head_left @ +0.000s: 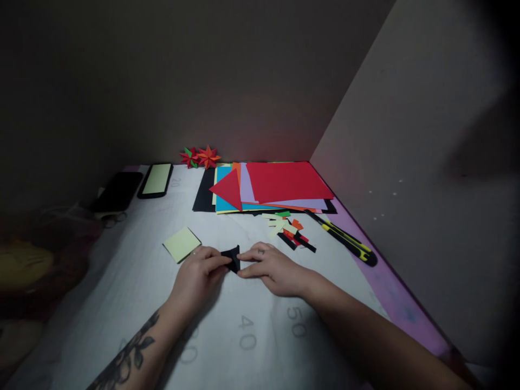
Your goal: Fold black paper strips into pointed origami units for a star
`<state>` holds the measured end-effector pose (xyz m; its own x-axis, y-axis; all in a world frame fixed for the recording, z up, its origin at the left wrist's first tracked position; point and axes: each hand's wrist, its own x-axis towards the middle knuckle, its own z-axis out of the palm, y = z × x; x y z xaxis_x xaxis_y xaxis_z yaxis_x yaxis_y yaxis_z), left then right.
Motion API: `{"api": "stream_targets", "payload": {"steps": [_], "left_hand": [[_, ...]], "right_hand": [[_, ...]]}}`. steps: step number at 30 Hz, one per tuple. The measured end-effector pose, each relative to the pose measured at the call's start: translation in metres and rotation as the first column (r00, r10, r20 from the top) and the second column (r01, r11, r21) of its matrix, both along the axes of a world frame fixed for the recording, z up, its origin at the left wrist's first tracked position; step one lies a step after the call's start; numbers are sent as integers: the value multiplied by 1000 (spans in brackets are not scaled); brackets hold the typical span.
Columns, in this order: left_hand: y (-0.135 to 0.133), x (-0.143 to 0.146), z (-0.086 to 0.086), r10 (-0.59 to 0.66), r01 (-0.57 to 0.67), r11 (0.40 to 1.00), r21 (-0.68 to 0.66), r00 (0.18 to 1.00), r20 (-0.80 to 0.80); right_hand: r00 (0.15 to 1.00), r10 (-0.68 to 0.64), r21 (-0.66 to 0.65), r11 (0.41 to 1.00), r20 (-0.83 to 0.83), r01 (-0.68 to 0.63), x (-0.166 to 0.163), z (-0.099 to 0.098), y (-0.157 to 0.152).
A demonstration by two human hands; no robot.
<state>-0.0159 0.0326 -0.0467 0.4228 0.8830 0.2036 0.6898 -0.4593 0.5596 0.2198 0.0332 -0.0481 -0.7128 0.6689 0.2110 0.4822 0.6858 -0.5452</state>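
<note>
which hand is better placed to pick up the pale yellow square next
Probably the left hand, which is close beside the pale yellow square; the right hand is farther off, beyond the black paper. Both hands are on that paper, though.

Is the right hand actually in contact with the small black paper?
Touching. The head view shows it: the right hand has a fingertip laid over the right edge of the small black paper.

Black paper (233, 253) partly behind fingers (252, 270), forearms (361, 325) cropped below, yellow thing (24, 265) at left blurred.
</note>
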Motion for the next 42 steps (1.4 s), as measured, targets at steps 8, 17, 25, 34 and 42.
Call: {"api": "stream_targets", "payload": {"steps": [8,17,25,34,42], "left_hand": [[9,-4,11,-139,148,988,53,980,-143],[15,9,16,-76,61,989,-136,991,-108],[13,19,8,12,-27,996,-79,982,-186],[13,23,8,48,-64,997,-51,961,-274],[16,23,9,38,-60,996,-73,961,-273]], "right_hand": [[987,52,86,994,150,-66,-1,3,-2],[976,113,99,986,188,-133,-3,9,-10],[984,90,80,991,152,-103,-1,3,-8],[996,34,-2,999,78,-34,-3,8,-6],[994,89,59,994,58,-93,-2,-1,-5]]}}
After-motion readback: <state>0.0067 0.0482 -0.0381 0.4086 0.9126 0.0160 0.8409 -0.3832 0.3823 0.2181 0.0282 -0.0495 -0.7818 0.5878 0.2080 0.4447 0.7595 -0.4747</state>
